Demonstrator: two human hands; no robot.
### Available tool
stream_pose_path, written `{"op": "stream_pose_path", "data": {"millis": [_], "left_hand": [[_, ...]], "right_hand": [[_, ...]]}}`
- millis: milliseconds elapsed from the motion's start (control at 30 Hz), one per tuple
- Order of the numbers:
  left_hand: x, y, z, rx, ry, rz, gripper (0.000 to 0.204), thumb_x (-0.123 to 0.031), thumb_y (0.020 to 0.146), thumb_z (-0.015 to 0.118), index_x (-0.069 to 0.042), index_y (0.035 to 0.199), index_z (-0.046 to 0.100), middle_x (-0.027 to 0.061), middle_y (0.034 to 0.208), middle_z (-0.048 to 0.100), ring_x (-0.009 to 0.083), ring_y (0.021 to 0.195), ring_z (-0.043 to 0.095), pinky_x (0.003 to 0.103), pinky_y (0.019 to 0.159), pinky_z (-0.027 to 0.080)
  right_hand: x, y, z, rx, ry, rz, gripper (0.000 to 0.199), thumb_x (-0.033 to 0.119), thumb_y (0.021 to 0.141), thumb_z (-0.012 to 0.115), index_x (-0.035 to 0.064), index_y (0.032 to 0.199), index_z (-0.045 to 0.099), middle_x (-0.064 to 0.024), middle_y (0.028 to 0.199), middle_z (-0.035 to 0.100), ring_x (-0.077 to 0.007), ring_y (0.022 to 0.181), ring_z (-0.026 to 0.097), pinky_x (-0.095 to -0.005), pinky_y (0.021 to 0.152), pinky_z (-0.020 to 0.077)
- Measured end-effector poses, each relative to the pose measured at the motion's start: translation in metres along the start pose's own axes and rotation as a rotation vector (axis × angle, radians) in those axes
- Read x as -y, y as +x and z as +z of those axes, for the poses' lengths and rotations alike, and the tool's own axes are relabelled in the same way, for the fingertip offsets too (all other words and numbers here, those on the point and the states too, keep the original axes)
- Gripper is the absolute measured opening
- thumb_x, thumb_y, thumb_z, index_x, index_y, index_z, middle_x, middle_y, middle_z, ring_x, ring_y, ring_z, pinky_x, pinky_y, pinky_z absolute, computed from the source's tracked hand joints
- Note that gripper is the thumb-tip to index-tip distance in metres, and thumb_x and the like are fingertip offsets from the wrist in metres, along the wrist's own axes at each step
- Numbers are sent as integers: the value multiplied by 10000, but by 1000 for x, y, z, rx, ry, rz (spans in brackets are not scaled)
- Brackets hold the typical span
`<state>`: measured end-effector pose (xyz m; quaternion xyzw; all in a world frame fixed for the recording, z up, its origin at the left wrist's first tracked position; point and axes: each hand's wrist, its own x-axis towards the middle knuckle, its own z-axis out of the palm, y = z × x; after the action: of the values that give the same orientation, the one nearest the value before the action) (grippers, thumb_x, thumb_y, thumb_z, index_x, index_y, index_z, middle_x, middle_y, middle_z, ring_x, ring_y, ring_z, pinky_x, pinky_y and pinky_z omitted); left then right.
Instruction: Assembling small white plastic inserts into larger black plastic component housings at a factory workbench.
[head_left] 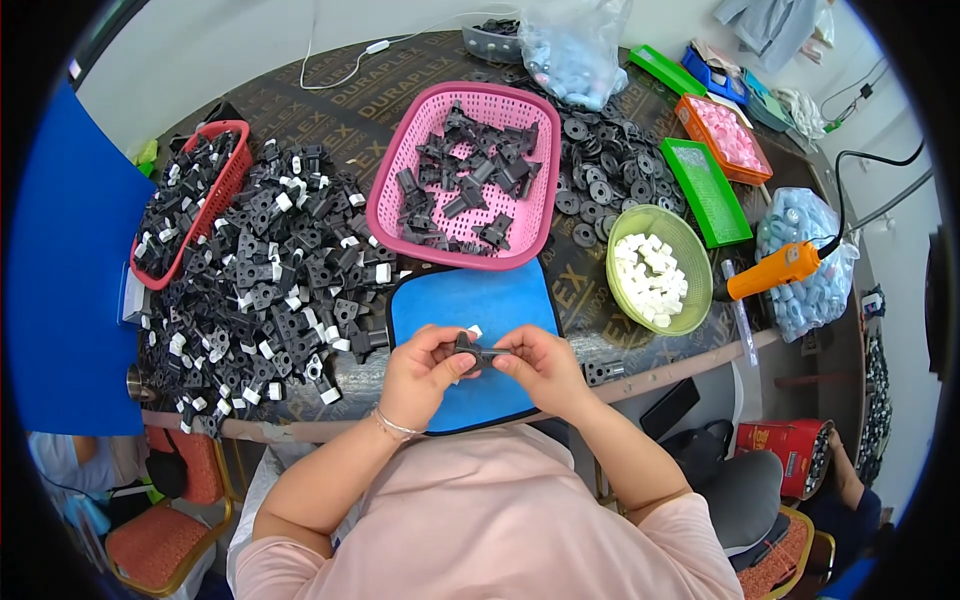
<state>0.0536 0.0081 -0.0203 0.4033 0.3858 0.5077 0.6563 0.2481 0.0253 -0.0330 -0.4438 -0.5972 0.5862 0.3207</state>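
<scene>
Over the blue mat (415,300), my left hand (425,372) pinches the wide end of a black plastic part (476,352). From the other side, my right hand (545,368) closes its thumb and fingers on the part's narrow stem. A small white piece (475,330) shows at the left fingertips; whether it is joined to the part I cannot tell. Just beyond the mat stands a pink perforated basket (383,205) with loose black parts in it. A black part (604,373) lies on the table to the right of my right hand.
Black parts with white ends (290,270) pile up on the left beside a red basket (245,150). To the right stand a green basket (700,300) of white pieces, black discs (610,165), green trays (705,190) and an orange power screwdriver (775,272). A person's arm (847,470) shows at lower right.
</scene>
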Motion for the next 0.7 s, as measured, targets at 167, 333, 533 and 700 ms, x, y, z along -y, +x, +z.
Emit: {"op": "stream_pose_path", "data": {"millis": [167,333,533,700], "left_hand": [[-22,11,-26,-125,95,18,258,31,849,589,3,1101,540,87,1038,596,136,869,599,290,748,553],[-35,8,-44,-29,293,-12,244,36,823,611,-9,1061,582,34,951,545,95,832,554,232,738,504],[-30,2,-45,0,468,3,239,43,796,629,-1,1029,603,21,926,499,101,807,544,226,733,480],[-20,7,-38,35,488,-24,244,54,797,623,3,1034,600,29,960,513,115,846,568,233,751,493]], "right_hand": [[12,12,-2,123,-184,-13,265,104,818,681,51,1051,566,-38,904,559,-110,824,575,-245,684,476],[4,14,25,126,-643,-312,333,163,748,709,72,1050,601,-117,995,550,-295,864,590,-367,722,500],[2,17,21,121,-745,-225,244,204,815,631,71,1020,635,-117,900,574,-304,834,600,-383,713,496],[13,11,10,63,-1024,-210,261,224,829,616,83,1047,637,-112,884,578,-311,788,596,-393,704,498]]}}
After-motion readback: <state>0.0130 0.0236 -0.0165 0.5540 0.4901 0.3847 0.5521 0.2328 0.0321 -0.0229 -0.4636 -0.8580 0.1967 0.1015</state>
